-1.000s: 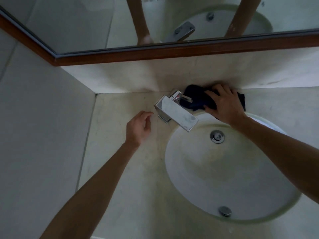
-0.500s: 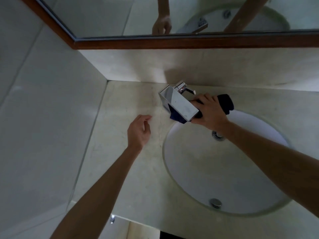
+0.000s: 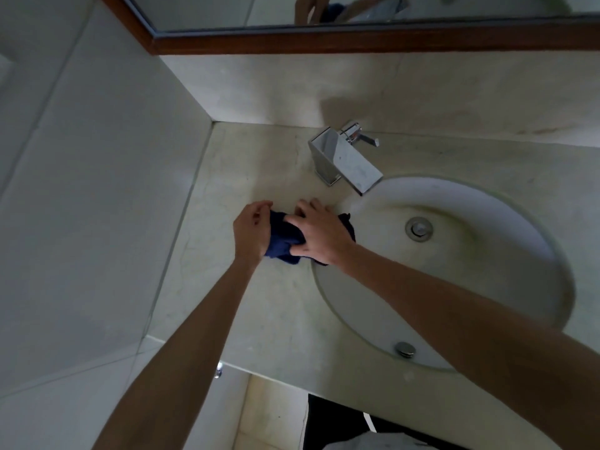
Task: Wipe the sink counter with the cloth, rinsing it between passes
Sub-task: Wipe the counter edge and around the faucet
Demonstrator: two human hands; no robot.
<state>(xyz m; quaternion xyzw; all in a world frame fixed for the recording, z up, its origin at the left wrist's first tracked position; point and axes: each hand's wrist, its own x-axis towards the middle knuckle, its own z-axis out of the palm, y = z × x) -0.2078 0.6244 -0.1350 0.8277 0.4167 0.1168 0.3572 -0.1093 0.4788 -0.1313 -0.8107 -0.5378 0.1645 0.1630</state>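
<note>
You are holding the dark blue cloth (image 3: 281, 241) bunched on the counter (image 3: 259, 306), just left of the sink (image 3: 454, 287): left hand (image 3: 251, 233) and right hand (image 3: 316, 233) are both gripping it. You seem to be regathering it; next comes a wipe or a rinse under the faucet (image 3: 344, 160).

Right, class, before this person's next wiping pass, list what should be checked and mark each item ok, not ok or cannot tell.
1. Cloth in hand: ok, the left hand and the right hand both grip it.
2. Cloth on the counter, left of the basin: ok.
3. Counter ahead free of objects: ok.
4. Faucet off: ok, no water visible.
5. Cloth damp or rinsed: cannot tell.
</note>
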